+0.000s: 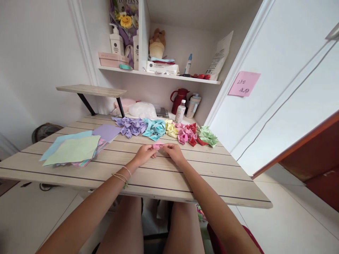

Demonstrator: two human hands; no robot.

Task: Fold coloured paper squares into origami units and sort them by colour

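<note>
Slatted wooden desk (212,180), pale, set against a white alcove. Bare slats at the near edge give room for both forearms.

Nearest: left hand (145,154) and right hand (173,152), close together at mid-desk. Between their fingertips, a small pink paper piece (158,144), partly folded. Grip: both hands pinch it, left at one end, right at the other. Whether it touches the wood, cannot tell; finer creases too small to read.

Handling, my judgement: let one pinch anchor while the other works; match edges before pressing; run a nail along each crease, using a flat slat, not a groove, as backing. Light fingertips; paper this small would likely buckle under a hard squeeze.

Off to the left: loose paper sheets (74,150), pale green uppermost.

Just beyond the hands: a row of folded pieces grouped by colour, purple pieces (129,126) leftmost, green pieces (208,136) rightmost. Best keep knuckles clear of these.

Farther: clear bottle (180,112), dark red jug (180,100).
</note>
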